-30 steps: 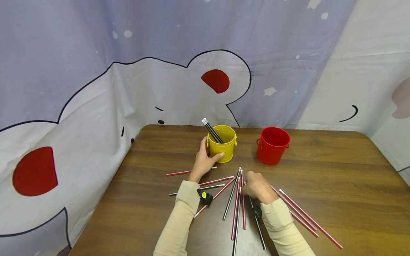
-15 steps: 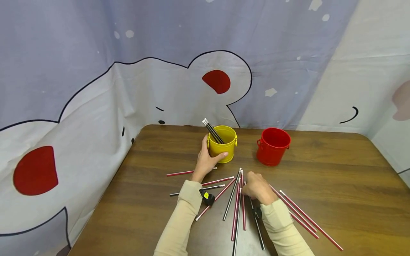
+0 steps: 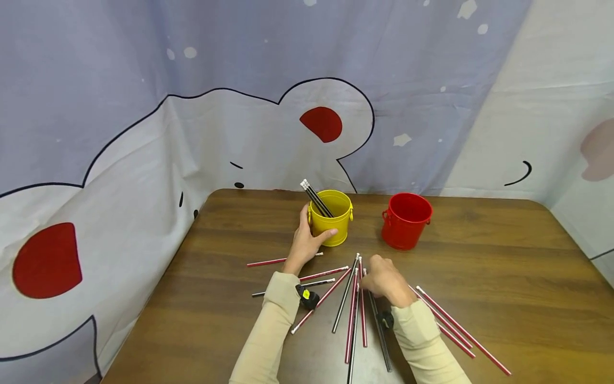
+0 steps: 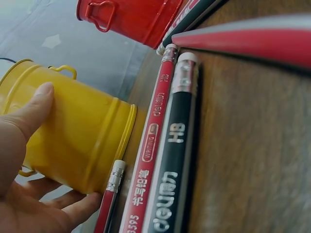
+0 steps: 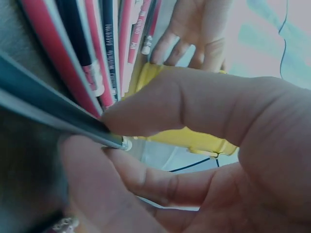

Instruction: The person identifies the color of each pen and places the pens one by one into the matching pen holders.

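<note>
My left hand (image 3: 303, 244) holds the yellow bucket (image 3: 333, 229) from its left side, thumb across the front and fingers round behind, as the left wrist view shows. Several black pencils (image 3: 316, 198) lean inside that bucket, white eraser ends up. Over the pencils on the table, my right hand (image 3: 385, 280) pinches a black pencil (image 5: 53, 104) near its eraser end, between thumb and index finger. In the head view the pencil's shaft (image 3: 380, 336) slants down beneath the wrist. Beside it, red pencils (image 3: 352, 320) and black pencils (image 3: 344, 301) lie fanned out.
A red bucket (image 3: 406, 226) stands right of the yellow one, its visible inside bare. More red pencils (image 3: 479, 344) lie to the right of the right forearm. Others, red and black, lie around the left wrist. A printed curtain (image 3: 230, 133) hangs behind the wooden table (image 3: 503, 256).
The lower end of the pinched black pencil has swung slightly left. My left hand stays on the yellow bucket. The whole head view has shifted a little.
</note>
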The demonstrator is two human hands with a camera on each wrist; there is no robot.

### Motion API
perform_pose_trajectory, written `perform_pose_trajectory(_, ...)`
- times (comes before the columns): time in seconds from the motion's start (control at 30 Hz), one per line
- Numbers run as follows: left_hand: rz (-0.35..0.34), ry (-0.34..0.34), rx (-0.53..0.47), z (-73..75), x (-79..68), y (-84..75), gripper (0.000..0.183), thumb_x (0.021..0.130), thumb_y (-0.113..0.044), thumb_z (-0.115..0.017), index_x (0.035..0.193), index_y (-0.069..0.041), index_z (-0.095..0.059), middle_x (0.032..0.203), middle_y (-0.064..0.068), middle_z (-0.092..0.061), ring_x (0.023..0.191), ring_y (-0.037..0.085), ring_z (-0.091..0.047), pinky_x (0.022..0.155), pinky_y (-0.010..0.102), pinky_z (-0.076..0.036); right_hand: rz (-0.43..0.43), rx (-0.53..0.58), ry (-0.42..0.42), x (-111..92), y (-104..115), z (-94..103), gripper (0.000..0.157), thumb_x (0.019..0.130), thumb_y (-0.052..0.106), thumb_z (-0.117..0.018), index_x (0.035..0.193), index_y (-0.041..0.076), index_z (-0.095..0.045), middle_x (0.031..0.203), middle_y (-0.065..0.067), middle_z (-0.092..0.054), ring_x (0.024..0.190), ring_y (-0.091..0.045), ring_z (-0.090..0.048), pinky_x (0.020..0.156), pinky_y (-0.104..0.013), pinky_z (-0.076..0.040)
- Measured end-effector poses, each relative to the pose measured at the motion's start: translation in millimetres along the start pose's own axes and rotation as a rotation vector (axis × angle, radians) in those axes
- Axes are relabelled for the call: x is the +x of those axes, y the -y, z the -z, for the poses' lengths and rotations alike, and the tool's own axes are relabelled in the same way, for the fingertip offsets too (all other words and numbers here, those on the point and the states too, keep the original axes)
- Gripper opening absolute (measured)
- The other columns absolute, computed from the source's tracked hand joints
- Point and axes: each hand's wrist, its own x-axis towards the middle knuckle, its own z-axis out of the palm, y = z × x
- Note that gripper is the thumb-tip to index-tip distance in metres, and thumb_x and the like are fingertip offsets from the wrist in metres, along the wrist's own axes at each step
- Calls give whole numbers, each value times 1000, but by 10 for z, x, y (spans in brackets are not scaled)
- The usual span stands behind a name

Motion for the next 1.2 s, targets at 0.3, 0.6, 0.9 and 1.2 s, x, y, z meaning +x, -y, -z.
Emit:
perform_pose_trajectory(0.3, 4, 15, -12, 19, -6, 11, 85, 74, -45, -72, 139, -33, -19, 136, 4, -44, 125, 21, -42, 107, 40, -30, 75, 43, -110, -43, 28, 106, 33, 73, 11, -65, 49, 11, -42, 49, 0, -37, 48, -15, -37, 42, -27, -30)
perform_pose_trajectory(0.6, 8, 22, -20, 31, -2, 15, 84, 76, -42, -72, 140, -30, -19, 138, 5, -42, 127, 22, -39, 108, 40, -28, 117, 115, -229, -88, 71, 214, 19, 74, 10, -64, 62, 5, -50, 56, -2, -44, 55, -18, -42, 46, -27, -34)
perform_pose_trajectory(0.9, -3, 35, -29, 39, -5, 14, 85, 75, -39, -73, 140, -29, -19, 137, 4, -43, 126, 19, -41, 108, 37, -29, 170, 203, -367, -172, 89, 287, 12, 74, 9, -61, 85, 2, -58, 72, -7, -59, 64, -21, -53, 57, -31, -46)
perform_pose_trajectory(1.2, -11, 40, -54, 39, -4, -6, 84, 76, -36, -74, 140, -27, -19, 136, 5, -44, 126, 18, -42, 107, 35, -30, 308, 276, -516, -233, 131, 343, 11, 75, 6, -57, 85, 4, -59, 76, -6, -62, 68, -17, -58, 65, -29, -49)
